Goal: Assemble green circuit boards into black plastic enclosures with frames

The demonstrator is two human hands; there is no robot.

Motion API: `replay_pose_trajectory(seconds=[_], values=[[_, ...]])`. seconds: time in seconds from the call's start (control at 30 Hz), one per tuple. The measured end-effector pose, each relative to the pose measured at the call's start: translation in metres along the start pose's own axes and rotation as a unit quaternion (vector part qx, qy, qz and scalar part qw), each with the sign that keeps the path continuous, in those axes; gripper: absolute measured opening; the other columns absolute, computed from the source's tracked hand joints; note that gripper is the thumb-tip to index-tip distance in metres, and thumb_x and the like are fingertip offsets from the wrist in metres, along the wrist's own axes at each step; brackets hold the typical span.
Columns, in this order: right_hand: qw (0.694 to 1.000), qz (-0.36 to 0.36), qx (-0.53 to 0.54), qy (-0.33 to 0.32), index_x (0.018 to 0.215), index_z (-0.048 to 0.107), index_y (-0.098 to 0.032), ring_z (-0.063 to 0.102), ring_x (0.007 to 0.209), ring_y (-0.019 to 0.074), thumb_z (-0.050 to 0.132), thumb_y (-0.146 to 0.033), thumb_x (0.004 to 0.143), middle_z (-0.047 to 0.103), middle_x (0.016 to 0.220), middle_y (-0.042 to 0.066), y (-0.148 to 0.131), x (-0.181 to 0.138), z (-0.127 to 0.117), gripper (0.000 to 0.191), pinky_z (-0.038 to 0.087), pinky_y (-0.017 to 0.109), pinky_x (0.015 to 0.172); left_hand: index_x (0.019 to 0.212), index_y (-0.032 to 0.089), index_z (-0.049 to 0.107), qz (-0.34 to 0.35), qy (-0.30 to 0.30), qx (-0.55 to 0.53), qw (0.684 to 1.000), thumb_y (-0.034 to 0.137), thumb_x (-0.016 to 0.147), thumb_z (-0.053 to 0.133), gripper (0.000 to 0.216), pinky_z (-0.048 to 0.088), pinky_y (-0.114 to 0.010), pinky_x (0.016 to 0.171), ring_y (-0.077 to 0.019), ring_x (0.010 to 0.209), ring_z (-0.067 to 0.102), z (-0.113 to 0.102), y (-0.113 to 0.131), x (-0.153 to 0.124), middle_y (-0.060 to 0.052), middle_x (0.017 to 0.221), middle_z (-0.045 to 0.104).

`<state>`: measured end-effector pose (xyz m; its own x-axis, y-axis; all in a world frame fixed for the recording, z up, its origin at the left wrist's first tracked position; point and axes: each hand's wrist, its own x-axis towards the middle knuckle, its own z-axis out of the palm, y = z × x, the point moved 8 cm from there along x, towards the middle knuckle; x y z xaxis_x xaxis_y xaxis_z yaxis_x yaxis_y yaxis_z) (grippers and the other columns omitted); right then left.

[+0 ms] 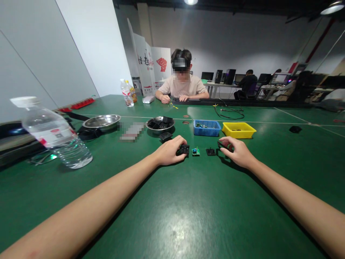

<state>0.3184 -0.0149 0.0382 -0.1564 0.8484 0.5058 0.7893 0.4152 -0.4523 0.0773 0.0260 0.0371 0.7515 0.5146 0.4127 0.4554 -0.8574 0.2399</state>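
My left hand (170, 151) rests on the green table (188, 216), its fingers closed on a small black plastic part (183, 149). My right hand (237, 151) is curled around another small black piece (221, 145) at its fingertips. Between the hands lie a small green circuit board (196, 151) and a black square part (210, 151). A further black part (165, 136) lies just beyond my left hand.
Beyond the hands stand a metal bowl of black parts (160, 124), a blue bin (207, 128), a yellow bin (238, 130) and an empty metal bowl (101, 121). A water bottle (55, 133) is near left. A person (182, 86) sits across the table.
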Motion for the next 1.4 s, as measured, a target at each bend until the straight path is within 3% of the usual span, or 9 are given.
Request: replay_pose_trajectory(seconds=[0.33, 0.63, 0.73, 0.9, 1.1, 1.4], values=[[0.998, 0.034, 0.041, -0.017, 0.111, 0.067, -0.017, 0.061, 0.067, 0.0182, 0.046, -0.04, 0.093, 0.068, 0.081, 0.004, 0.006, 0.0, 0.003, 0.036, 0.047, 0.029, 0.063, 0.101, 0.02, 0.051, -0.004, -0.005, 0.001, 1.0, 0.028, 0.081, 0.059, 0.023, 0.048, -0.031, 0.071, -0.0166, 0.077, 0.057, 0.002, -0.001, 0.0, -0.003, 0.095, 0.057], [0.998, 0.015, 0.03, -0.047, 0.114, 0.064, -0.018, 0.058, 0.064, 0.0157, 0.055, -0.038, 0.088, 0.064, 0.083, 0.003, 0.0, 0.001, 0.01, 0.034, 0.048, 0.029, 0.062, 0.102, 0.019, 0.052, -0.003, -0.003, 0.004, 1.0, 0.029, 0.081, 0.06, 0.024, 0.049, -0.031, 0.072, -0.0178, 0.079, 0.059, 0.001, 0.0, 0.0, -0.004, 0.096, 0.058], [0.999, 0.007, 0.025, -0.046, 0.115, 0.064, -0.019, 0.06, 0.068, 0.0173, 0.062, -0.038, 0.084, 0.066, 0.09, 0.005, 0.001, 0.0, 0.012, 0.036, 0.05, 0.03, 0.063, 0.101, 0.019, 0.052, -0.003, -0.002, 0.004, 1.0, 0.03, 0.081, 0.06, 0.024, 0.049, -0.031, 0.072, -0.0178, 0.078, 0.059, 0.001, 0.0, 0.0, -0.004, 0.095, 0.058], [0.998, -0.024, 0.029, -0.057, 0.113, 0.066, -0.019, 0.067, 0.09, 0.0231, 0.065, -0.035, 0.083, 0.072, 0.101, 0.009, -0.004, -0.001, 0.014, 0.034, 0.054, 0.036, 0.078, 0.101, 0.02, 0.051, -0.001, -0.004, 0.004, 1.0, 0.03, 0.081, 0.06, 0.024, 0.049, -0.031, 0.072, -0.0177, 0.079, 0.058, 0.001, 0.0, 0.0, -0.004, 0.095, 0.058], [0.996, -0.032, 0.019, -0.083, 0.105, 0.07, -0.018, 0.066, 0.08, 0.0208, 0.067, -0.034, 0.082, 0.073, 0.098, 0.009, -0.006, -0.002, 0.018, 0.028, 0.055, 0.034, 0.071, 0.1, 0.02, 0.051, -0.004, -0.004, 0.003, 1.0, 0.03, 0.081, 0.06, 0.023, 0.049, -0.031, 0.071, -0.0181, 0.079, 0.059, 0.0, 0.001, 0.0, -0.004, 0.095, 0.058], [0.997, -0.034, 0.002, -0.063, 0.107, 0.07, -0.018, 0.066, 0.083, 0.022, 0.063, -0.034, 0.084, 0.072, 0.101, 0.01, -0.007, -0.002, 0.014, 0.029, 0.055, 0.036, 0.074, 0.1, 0.021, 0.051, -0.005, -0.002, 0.002, 1.0, 0.03, 0.081, 0.06, 0.023, 0.049, -0.031, 0.072, -0.0175, 0.078, 0.058, 0.0, 0.001, 0.0, -0.003, 0.094, 0.058]])
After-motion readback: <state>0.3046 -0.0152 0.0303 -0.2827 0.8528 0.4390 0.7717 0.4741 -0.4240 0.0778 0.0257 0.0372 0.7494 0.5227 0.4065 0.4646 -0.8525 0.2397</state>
